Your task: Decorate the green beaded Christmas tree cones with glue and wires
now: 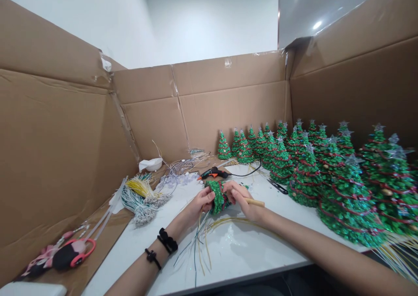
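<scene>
Both hands are close together above the white table [248, 248]. My left hand [202, 201] grips a small green beaded tree cone [218, 198] wound with red strand, and my right hand [240, 198] pinches the cone from the other side. A wooden stick [256, 203] sticks out from my right fingers. Long yellow, green and blue wires [199, 248] trail from the cone onto the table. Black scissors [277, 186] lie beyond my right hand, and a hot glue gun [212, 173] lies beyond the cone.
Several finished beaded trees [349, 204] with silver stars stand in rows at right. Bundled wires [140, 198] lie at left, near a white bowl [153, 164]. Cardboard walls [235, 109] surround the table. A pink-and-black object [73, 254] lies at lower left.
</scene>
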{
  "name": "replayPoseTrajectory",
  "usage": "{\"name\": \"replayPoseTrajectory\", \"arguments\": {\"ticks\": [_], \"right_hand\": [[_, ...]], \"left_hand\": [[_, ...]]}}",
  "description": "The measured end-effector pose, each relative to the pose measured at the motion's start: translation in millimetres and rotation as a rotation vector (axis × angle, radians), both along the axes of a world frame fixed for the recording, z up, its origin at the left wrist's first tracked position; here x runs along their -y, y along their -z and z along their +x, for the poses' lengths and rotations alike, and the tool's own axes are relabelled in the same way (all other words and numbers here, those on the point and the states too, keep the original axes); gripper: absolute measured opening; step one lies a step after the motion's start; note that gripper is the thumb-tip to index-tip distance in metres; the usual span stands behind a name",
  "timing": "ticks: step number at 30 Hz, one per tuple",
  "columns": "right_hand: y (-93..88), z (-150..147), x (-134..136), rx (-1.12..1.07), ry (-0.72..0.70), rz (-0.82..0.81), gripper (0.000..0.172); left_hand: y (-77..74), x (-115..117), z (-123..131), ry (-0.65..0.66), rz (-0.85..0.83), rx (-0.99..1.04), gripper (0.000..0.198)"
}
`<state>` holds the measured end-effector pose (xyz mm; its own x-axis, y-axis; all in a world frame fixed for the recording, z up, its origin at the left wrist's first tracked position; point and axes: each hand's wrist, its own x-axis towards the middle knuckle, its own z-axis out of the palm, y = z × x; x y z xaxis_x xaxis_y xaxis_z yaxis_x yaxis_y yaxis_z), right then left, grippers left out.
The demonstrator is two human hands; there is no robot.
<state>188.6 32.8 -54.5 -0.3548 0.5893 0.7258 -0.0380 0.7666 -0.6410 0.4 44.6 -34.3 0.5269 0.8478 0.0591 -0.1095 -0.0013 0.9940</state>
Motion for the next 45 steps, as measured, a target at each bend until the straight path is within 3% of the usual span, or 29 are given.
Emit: {"name": "replayPoseTrajectory", "arguments": {"ticks": [8,20,35,45], "right_hand": [[5.5,-4,-4,-0.057,0.017,-0.022,0.023],[-4.3,-7,8,-0.033,0.034,0.009,0.016],[-4.4,-9,13,0.027,0.138,0.003,0.017],[-1.6,-10,10,-0.013,0.090,0.006,0.020]], "left_hand": [[-2.0,-2,0,-0.004,-0.037,0.014,0.042],[-0.9,-6,-4,0.025,-0.018,-0.039,0.039],[-5.3,1,-2,-0.029,0.041,-0.128,0.039],[-2.6,0,1,-0.037,0.066,-0.151,0.040]]}}
